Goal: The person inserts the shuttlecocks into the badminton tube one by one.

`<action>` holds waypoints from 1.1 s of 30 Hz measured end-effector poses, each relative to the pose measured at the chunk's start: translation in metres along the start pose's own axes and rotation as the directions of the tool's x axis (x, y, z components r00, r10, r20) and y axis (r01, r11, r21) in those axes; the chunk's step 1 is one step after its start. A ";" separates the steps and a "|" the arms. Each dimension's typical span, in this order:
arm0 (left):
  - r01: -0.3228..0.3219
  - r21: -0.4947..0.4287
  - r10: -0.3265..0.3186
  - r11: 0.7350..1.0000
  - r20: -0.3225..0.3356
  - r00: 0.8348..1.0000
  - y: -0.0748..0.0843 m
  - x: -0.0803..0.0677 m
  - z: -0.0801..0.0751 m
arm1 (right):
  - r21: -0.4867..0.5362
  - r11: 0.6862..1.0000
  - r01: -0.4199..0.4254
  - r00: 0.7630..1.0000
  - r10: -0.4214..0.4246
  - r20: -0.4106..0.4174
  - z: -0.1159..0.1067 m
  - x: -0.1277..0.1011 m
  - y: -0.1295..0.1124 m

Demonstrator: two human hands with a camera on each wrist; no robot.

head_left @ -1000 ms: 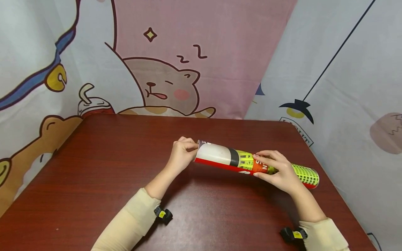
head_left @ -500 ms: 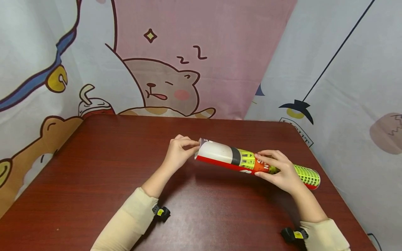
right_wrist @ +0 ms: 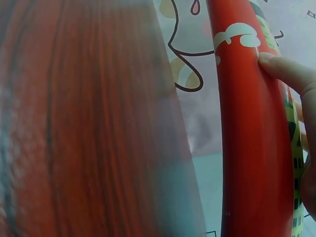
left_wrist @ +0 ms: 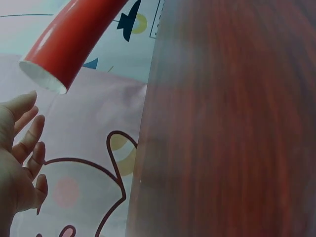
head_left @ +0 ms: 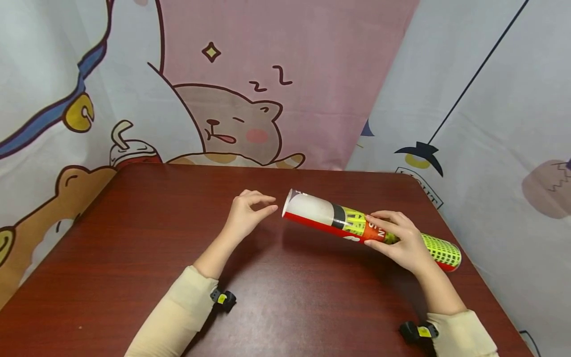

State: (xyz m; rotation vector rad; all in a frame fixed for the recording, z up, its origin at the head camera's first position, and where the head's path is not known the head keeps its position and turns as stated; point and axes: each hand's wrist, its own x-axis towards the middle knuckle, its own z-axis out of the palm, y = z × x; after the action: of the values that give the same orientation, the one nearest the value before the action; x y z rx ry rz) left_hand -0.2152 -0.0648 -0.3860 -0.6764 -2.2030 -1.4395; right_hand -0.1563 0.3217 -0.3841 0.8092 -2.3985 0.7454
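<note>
A long shuttlecock tube (head_left: 312, 210), red with white, black and yellow-green print, is held above the table, its left end tilted up. My right hand (head_left: 399, 240) grips it past the middle; in the right wrist view the thumb (right_wrist: 284, 69) presses along the red side. My left hand (head_left: 247, 213) is just off the tube's left end, thumb and fingers extended and apart. The left wrist view shows that hand (left_wrist: 19, 158) below the tube's pale round end (left_wrist: 42, 78), with nothing visible between the fingers. Whether that end is covered cannot be made out.
A dark red-brown wooden table (head_left: 276, 307) lies under both hands. Behind it hangs a cartoon-printed curtain (head_left: 321, 89). Small black devices are strapped at the left cuff (head_left: 223, 300) and the right cuff (head_left: 417, 332).
My left hand has come off the tube's left end and moved left, its fingers spreading. The tube, still in my right hand, has shifted slightly right, with its left end rising.
</note>
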 end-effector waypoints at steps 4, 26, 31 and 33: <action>0.028 0.010 -0.028 1.000 -0.004 1.000 -0.001 0.001 -0.006 | -0.035 0.999 -0.025 1.000 0.025 -0.001 -0.001 -0.001 0.002; 0.149 -0.059 -0.150 0.987 -0.021 0.988 -0.007 -0.005 -0.035 | -0.127 0.984 -0.125 0.991 0.131 0.035 -0.002 -0.005 0.013; 0.170 -0.077 -0.172 0.982 -0.019 0.985 -0.009 -0.006 -0.037 | -0.156 0.979 -0.133 0.988 0.143 0.053 0.000 -0.007 0.018; 0.175 -0.076 -0.177 0.982 -0.021 0.984 -0.008 -0.006 -0.038 | -0.166 0.977 -0.133 0.988 0.145 0.058 0.000 -0.008 0.020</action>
State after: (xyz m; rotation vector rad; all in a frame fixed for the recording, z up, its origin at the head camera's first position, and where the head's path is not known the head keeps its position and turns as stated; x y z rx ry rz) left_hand -0.2117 -0.1040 -0.3809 -0.4914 -2.2447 -1.6142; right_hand -0.1640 0.3380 -0.3959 0.6163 -2.5604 0.5736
